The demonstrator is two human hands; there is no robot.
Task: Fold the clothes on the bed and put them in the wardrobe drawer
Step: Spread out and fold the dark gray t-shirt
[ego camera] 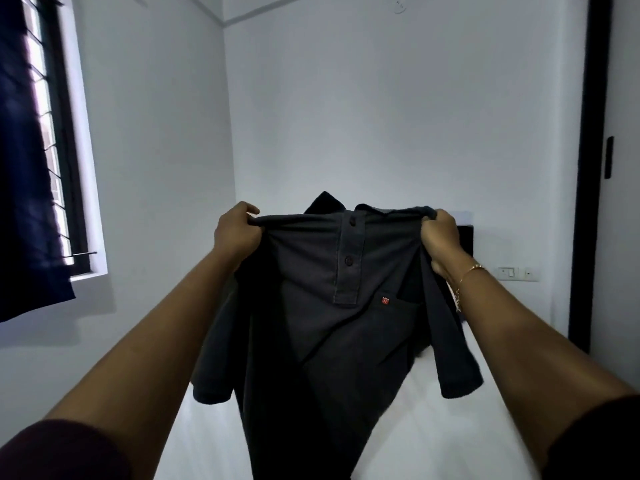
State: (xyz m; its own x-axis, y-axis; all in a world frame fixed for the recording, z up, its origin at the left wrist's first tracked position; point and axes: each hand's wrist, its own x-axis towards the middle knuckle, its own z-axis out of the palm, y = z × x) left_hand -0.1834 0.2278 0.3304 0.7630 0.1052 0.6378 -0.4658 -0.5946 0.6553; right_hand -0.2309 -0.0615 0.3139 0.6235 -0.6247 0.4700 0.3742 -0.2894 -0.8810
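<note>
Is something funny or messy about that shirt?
A little. The dark polo shirt, held up by the left hand and right hand, hangs crooked: its collar sticks up on one side and the body is twisted. No tear or stain shows.

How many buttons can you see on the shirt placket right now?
2. One button sits near the top of the polo shirt placket, just under the collar; the other button is lower, mid-placket. The collar fold may hide a third.
</note>
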